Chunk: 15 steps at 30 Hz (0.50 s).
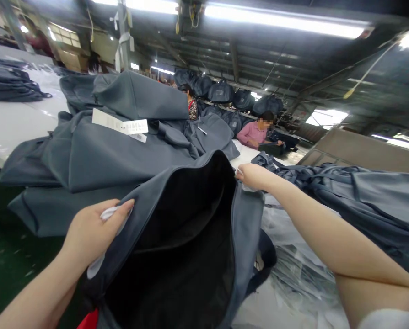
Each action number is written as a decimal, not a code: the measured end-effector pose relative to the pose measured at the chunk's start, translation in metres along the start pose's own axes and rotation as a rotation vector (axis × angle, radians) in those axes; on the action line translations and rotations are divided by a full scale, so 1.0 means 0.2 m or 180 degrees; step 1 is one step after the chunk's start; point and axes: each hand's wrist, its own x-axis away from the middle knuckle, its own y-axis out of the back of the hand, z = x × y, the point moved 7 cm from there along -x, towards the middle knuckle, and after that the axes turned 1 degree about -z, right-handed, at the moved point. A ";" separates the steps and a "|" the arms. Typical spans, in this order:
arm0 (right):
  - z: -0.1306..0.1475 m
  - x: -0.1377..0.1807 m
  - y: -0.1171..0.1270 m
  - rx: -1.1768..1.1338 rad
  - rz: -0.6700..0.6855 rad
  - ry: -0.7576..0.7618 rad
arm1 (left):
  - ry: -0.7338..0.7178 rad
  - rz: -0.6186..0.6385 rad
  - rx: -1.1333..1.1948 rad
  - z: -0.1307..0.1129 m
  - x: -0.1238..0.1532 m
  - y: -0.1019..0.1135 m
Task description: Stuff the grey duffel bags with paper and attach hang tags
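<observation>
A blue-grey bag (247,228) gapes wide in front of me, its zipped mouth spread and its black lining showing. My left hand (94,226) grips the left edge of the opening, with a piece of white cloth caught under the thumb. On the far right edge, my right hand (254,176) pinches the rim, and a bit of white shows at the fingertips. A dark strap (268,260) hangs off the bag's right side. Just beyond lies a pile of similar grey bags (122,155), with white paper tags (120,123) on top.
Clear plastic wrapping (297,269) covers the table to the right. More bags (379,196) are stacked at the right edge. A co-worker in pink (254,132) sits farther back, near bags on a rack (221,91). Folded grey pieces (10,82) lie at far left.
</observation>
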 end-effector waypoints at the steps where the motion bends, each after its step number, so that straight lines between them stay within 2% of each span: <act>1: 0.06 0.02 0.02 -0.0001 -0.0092 0.0147 | 0.0134 0.0096 0.0237 0.02 -0.03 -0.02; 4: 0.40 0.13 0.06 -0.0327 -0.0143 0.1292 | 0.0329 0.0480 0.0855 0.05 -0.05 -0.11; 6: 0.64 0.21 0.04 -0.0416 0.0102 0.2015 | 0.0175 0.0493 0.0872 0.02 -0.04 -0.13; 8: 0.81 0.28 0.01 -0.0130 0.0296 0.2255 | -0.0039 0.0299 0.0665 -0.01 -0.02 -0.11; 10: 0.92 0.34 0.00 0.0226 0.0126 0.2226 | -0.0102 0.0091 0.0560 -0.02 0.00 -0.09; 13: 1.06 0.43 -0.02 0.0320 -0.0072 0.2364 | 0.0005 -0.0209 0.0740 0.01 0.02 -0.04; 15: 1.16 0.45 -0.11 0.0149 0.0253 0.2593 | -0.0107 -0.0394 0.0909 -0.02 0.04 -0.01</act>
